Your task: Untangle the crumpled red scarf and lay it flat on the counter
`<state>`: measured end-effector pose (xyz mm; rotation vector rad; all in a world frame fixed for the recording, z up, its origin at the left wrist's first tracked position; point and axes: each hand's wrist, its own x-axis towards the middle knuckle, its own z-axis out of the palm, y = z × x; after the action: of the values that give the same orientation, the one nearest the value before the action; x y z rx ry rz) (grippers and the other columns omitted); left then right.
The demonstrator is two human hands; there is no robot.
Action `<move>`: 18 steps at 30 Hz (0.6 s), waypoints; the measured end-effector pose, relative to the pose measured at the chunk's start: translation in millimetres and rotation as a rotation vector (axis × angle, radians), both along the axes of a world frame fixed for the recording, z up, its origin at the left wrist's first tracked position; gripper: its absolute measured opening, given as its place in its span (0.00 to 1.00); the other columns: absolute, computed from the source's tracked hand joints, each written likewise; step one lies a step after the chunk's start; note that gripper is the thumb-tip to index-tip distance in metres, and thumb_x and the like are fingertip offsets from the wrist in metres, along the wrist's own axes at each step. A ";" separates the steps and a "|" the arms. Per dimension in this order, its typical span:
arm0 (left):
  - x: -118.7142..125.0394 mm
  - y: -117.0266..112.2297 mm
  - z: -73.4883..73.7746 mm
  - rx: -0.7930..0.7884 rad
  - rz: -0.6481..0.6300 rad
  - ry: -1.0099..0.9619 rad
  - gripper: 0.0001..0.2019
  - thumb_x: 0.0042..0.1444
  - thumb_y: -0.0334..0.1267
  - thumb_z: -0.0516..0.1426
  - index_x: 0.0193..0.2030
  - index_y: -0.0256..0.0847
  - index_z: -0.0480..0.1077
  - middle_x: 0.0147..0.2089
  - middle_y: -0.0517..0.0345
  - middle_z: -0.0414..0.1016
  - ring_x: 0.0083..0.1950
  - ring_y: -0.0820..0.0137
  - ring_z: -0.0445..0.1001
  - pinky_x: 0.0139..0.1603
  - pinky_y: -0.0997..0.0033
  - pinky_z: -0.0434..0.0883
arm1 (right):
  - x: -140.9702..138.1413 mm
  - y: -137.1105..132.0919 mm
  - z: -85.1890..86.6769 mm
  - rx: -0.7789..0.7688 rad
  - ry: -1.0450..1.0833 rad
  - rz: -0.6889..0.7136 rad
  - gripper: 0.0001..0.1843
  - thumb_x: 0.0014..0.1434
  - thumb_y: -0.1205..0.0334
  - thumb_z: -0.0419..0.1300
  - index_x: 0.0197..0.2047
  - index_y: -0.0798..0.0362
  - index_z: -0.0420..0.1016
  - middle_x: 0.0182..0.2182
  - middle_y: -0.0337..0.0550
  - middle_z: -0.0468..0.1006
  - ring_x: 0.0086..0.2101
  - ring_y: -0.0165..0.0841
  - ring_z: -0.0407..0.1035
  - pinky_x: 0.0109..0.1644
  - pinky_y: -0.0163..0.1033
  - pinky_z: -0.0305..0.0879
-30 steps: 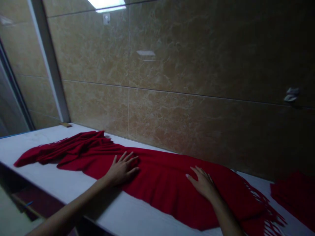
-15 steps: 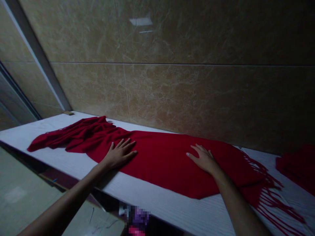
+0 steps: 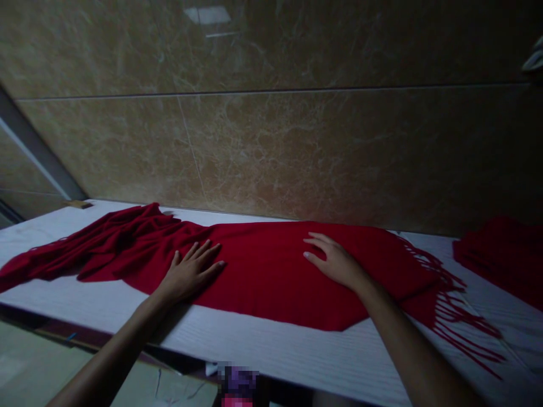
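Note:
A long red scarf lies across the white tabletop. Its middle is smooth and flat, its left part is bunched in folds, and fringe trails off its right end. My left hand rests on the scarf left of the middle, palm down with the fingers spread. On the right half of the flat part is my right hand, palm down with its fingers stretched toward the left. Neither hand grips the cloth.
Another heap of red cloth lies at the table's right. A marbled tile wall runs along the back edge. A small brown block sits at the far left corner. Pale floor shows below the front edge.
My right hand has slid slightly left over the scarf, its fingers now closer together. My left hand stays spread on the cloth. The view has turned to the right.

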<state>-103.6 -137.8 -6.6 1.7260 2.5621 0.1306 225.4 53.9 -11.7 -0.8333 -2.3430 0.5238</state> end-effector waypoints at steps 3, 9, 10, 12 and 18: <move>-0.2 0.1 -0.4 -0.006 -0.003 -0.007 0.34 0.67 0.59 0.43 0.76 0.49 0.52 0.80 0.54 0.43 0.80 0.47 0.40 0.73 0.29 0.42 | -17.1 -29.1 16.1 -0.005 0.021 0.148 0.11 0.65 0.57 0.58 0.45 0.50 0.81 0.43 0.45 0.81 0.42 0.36 0.75 0.48 0.42 0.69; -2.4 1.0 -3.6 0.030 -0.027 0.008 0.34 0.67 0.58 0.43 0.76 0.47 0.54 0.79 0.50 0.46 0.79 0.44 0.43 0.71 0.25 0.44 | -33.5 -94.7 37.6 -0.077 -0.304 0.374 0.18 0.54 0.44 0.71 0.40 0.47 0.77 0.37 0.38 0.79 0.33 0.33 0.70 0.35 0.38 0.59; -2.2 1.2 -3.5 0.026 -0.023 0.011 0.34 0.67 0.58 0.44 0.76 0.47 0.54 0.79 0.50 0.46 0.79 0.44 0.43 0.71 0.26 0.44 | -30.3 -103.3 39.0 -0.069 -0.366 0.379 0.20 0.52 0.43 0.72 0.41 0.46 0.77 0.38 0.38 0.79 0.34 0.34 0.71 0.36 0.38 0.60; -1.5 1.6 -2.9 0.017 -0.016 0.016 0.33 0.67 0.57 0.44 0.76 0.48 0.54 0.79 0.51 0.46 0.79 0.45 0.43 0.71 0.26 0.44 | -18.5 -116.5 39.8 -0.054 -0.472 0.351 0.21 0.51 0.44 0.73 0.41 0.46 0.75 0.40 0.39 0.79 0.35 0.36 0.71 0.38 0.40 0.62; -2.8 1.7 -2.4 0.013 -0.024 0.010 0.33 0.67 0.58 0.44 0.75 0.48 0.54 0.79 0.52 0.46 0.79 0.48 0.42 0.72 0.27 0.45 | 27.9 -126.6 23.2 0.098 -0.535 0.197 0.20 0.59 0.57 0.68 0.54 0.47 0.74 0.52 0.45 0.78 0.46 0.44 0.76 0.47 0.47 0.69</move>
<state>-106.4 -136.1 -9.0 1.7657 2.5525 0.1378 253.3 -72.8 11.6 -0.7700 -2.9348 0.2813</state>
